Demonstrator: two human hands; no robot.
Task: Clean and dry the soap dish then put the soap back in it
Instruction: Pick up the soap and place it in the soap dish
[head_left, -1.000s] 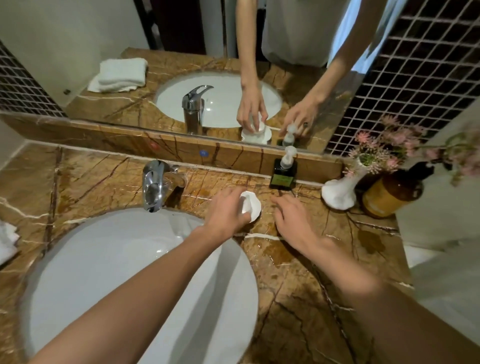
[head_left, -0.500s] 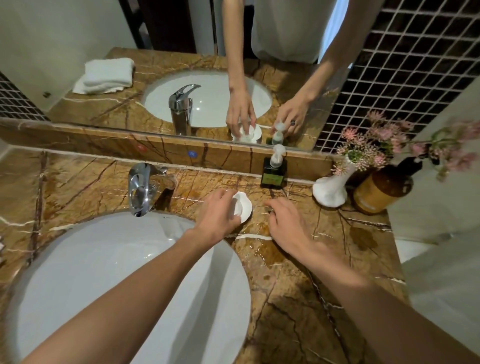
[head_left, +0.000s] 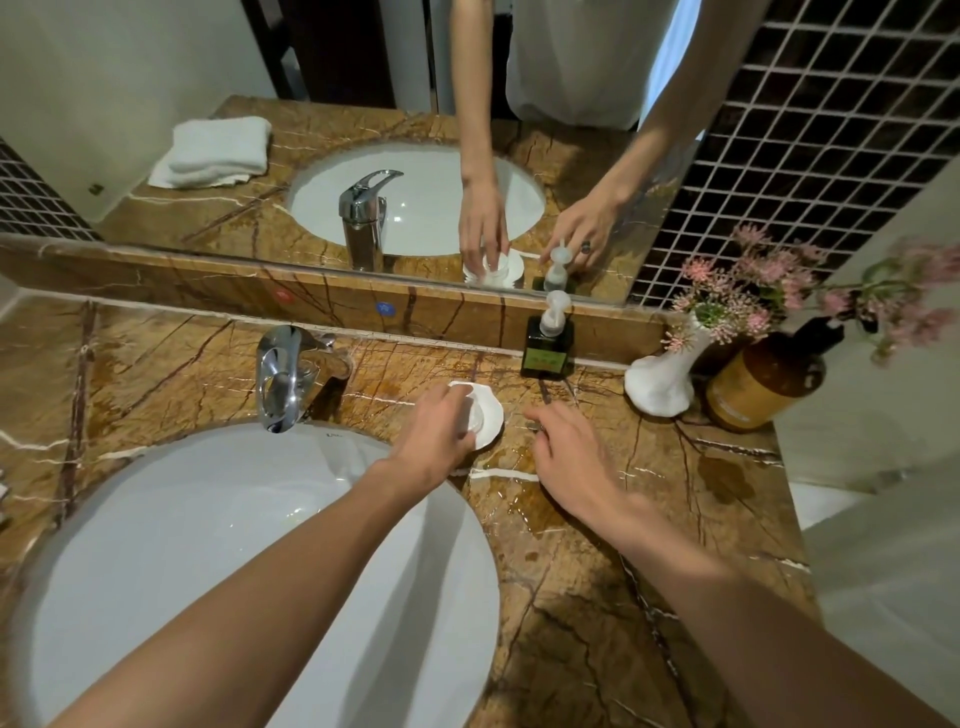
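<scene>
A small white soap dish (head_left: 494, 422) sits flat on the brown marble counter (head_left: 597, 597), just right of the basin. A pale, translucent soap (head_left: 475, 415) lies in it. My left hand (head_left: 434, 436) reaches over the dish from the left, its fingertips closed on the soap and hiding most of it. The mirror shows the same grip from the far side. My right hand (head_left: 566, 457) rests on the counter just right of the dish, fingers apart and empty.
The white basin (head_left: 208, 519) fills the lower left, with a chrome tap (head_left: 280, 374) behind it. Against the mirror ledge stand a dark pump bottle (head_left: 548, 343), a white vase of pink flowers (head_left: 662, 382) and an amber bottle (head_left: 763, 379). The counter near the dish is wet (head_left: 519, 499).
My view has shifted slightly. The left hand stays over the dish with its fingers on the soap, and the right hand has barely moved.
</scene>
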